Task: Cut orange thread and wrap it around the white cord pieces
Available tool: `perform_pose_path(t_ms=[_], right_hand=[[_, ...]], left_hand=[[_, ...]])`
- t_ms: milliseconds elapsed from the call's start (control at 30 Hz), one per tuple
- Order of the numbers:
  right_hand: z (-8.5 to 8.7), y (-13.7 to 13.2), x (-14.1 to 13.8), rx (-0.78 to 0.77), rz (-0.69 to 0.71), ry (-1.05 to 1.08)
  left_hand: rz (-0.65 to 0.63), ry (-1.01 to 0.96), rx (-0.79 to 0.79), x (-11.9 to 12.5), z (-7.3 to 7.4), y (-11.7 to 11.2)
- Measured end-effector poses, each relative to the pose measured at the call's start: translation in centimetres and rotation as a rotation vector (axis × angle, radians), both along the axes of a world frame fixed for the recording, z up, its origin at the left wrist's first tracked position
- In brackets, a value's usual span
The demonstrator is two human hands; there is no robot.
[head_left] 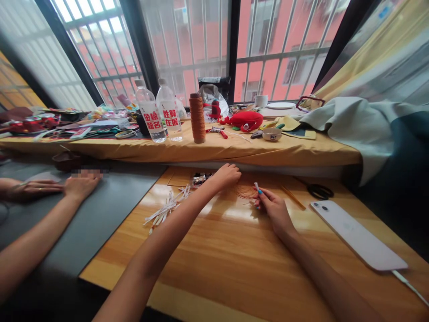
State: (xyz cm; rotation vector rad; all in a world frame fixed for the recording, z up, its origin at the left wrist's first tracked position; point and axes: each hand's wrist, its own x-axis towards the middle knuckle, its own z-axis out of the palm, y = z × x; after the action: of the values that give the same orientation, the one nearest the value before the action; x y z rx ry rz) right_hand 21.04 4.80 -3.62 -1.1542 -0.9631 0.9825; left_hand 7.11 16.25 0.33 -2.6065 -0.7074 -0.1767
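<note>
My left hand [228, 175] is over the back part of the wooden table [208, 268], fingers curled downward; whatever they pinch, if anything, is hidden. To its right, my right hand [273, 206] grips a small white strip [256, 186] between thumb and fingers, its end sticking up past the blue-painted nail. Thin orange-brown thread [245, 192] lies loosely on the tabletop between both hands. Left of my left forearm, several narrow white strips [165, 209] are scattered in a pile. A clear packet of small dark pieces [200, 179] sits behind that forearm, partly covered by it.
Right of my right hand lie a yellow pencil-like stick [293, 198], black-handled scissors [320, 191] and a white phone [358, 235] on a cable. On the ledge behind stand two water bottles [170, 114] and an orange thread spool [197, 118]. Another person's hands [80, 184] rest at the grey table.
</note>
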Motion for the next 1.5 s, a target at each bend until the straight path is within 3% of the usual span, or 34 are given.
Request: perform_pose_path(t_ms=[233, 400, 567, 700, 833, 967, 1100, 1200, 1267, 1333, 1433, 1500], right_hand=[[-0.7, 0.4, 0.5, -0.027, 0.018, -0.092], [-0.5, 0.5, 0.7, -0.051, 0.114, -0.203], [-0.5, 0.2, 0.3, -0.044, 0.183, -0.295], [-0.3, -0.1, 0.0, -0.025, 0.215, -0.393], [0.0, -0.2, 0.0, 0.003, 0.187, -0.496], [-0.2, -0.1, 0.2, 0.037, 0.133, -0.558], [-0.4, 0.0, 0.3, 0.052, 0.131, -0.587], [-0.3, -0.1, 0.3, 0.058, 0.111, -0.605], [-0.1, -0.2, 0.3, 0.065, 0.108, -0.622], [0.3, -0.5, 0.0, 0.078, 0.138, -0.641], [0.9, -1.2, -1.1, 0.105, 0.223, -0.658], [1.2, -1.8, -2.1, 0.115, 0.274, -0.652]], left_hand=[[-0.106, 0.042, -0.008, 0.8, -1.1, -0.3], [-0.064, -0.037, 0.01, 0.7, -1.1, -0.7], [-0.02, -0.124, 0.022, 0.3, -0.2, -0.5], [-0.043, -0.157, 0.041, 0.0, 1.5, -0.5], [-0.11, -0.089, 0.182, -0.6, 4.6, -0.9], [-0.098, -0.08, 0.279, -1.3, 7.8, -1.2], [0.013, -0.263, 0.244, -2.0, 9.6, -0.6], [0.159, -0.539, 0.041, -1.8, 9.5, -0.4], [0.219, -0.785, -0.259, -1.1, 8.9, -1.1], [0.223, -0.993, -0.683, -0.5, 7.7, -2.5], [0.212, -1.056, -1.257, -0.4, 5.2, -5.8], [0.164, -1.017, -1.425, -1.2, 3.3, -8.1]])
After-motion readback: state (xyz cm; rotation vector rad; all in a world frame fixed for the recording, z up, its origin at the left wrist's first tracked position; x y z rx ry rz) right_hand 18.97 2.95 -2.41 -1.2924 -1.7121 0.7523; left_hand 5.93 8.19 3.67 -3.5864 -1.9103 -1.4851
